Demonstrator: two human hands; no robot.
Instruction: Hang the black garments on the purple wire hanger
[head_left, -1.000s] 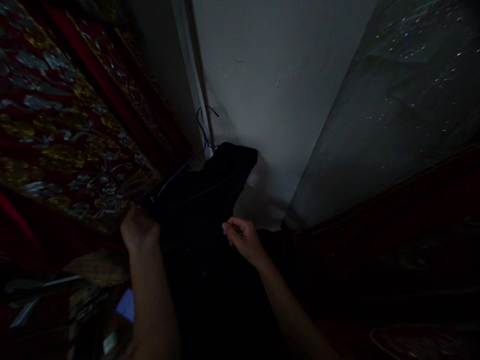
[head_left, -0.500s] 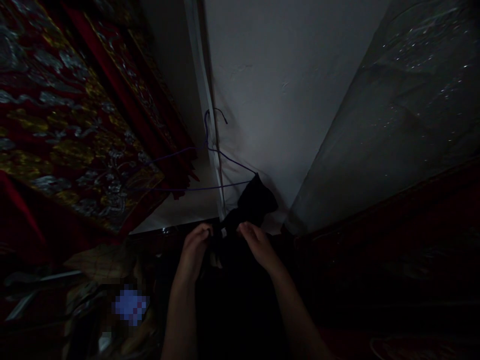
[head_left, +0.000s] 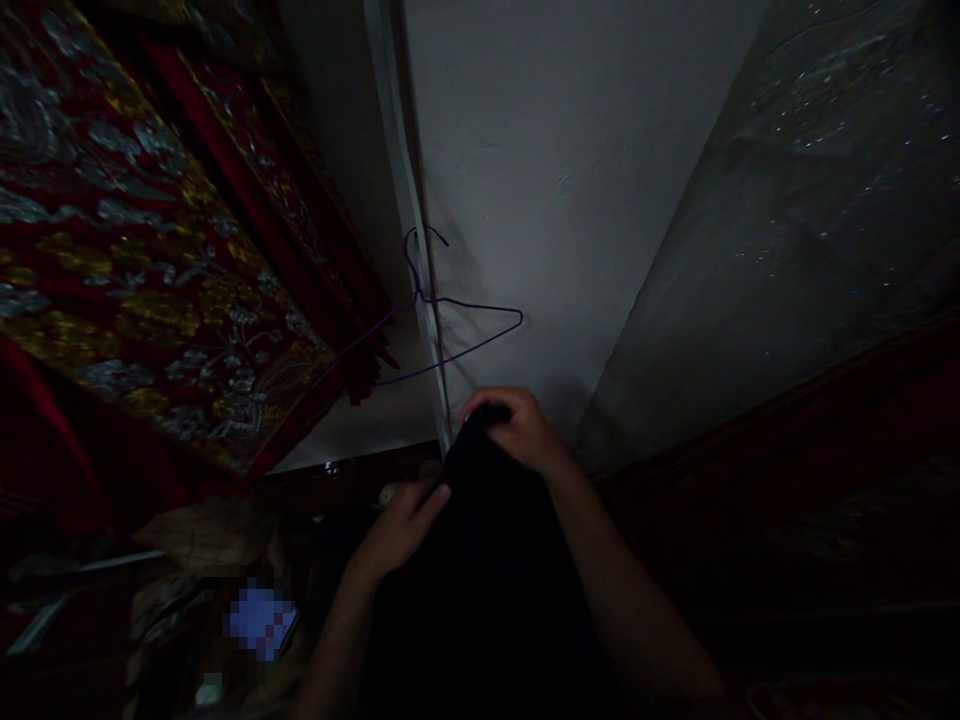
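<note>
A black garment (head_left: 487, 560) hangs down between my arms in the dim light. My right hand (head_left: 517, 430) grips its top edge with curled fingers. My left hand (head_left: 401, 525) holds its left edge lower down, fingers pressed on the cloth. Just above them a thin purple wire hanger (head_left: 450, 335) hangs bare by its hook on a white vertical strip (head_left: 409, 220) at the wall corner.
A red cloth with gold and silver embroidery (head_left: 127, 260) hangs at the left. A white wall (head_left: 555, 160) is straight ahead, a grey glittery fabric (head_left: 810, 190) at the right. Dim clutter and a blurred bluish patch (head_left: 259, 620) lie lower left.
The black garment has come off the purple hanger, which now hangs bare. Both hands moved in to the middle and took hold of the garment's top.
</note>
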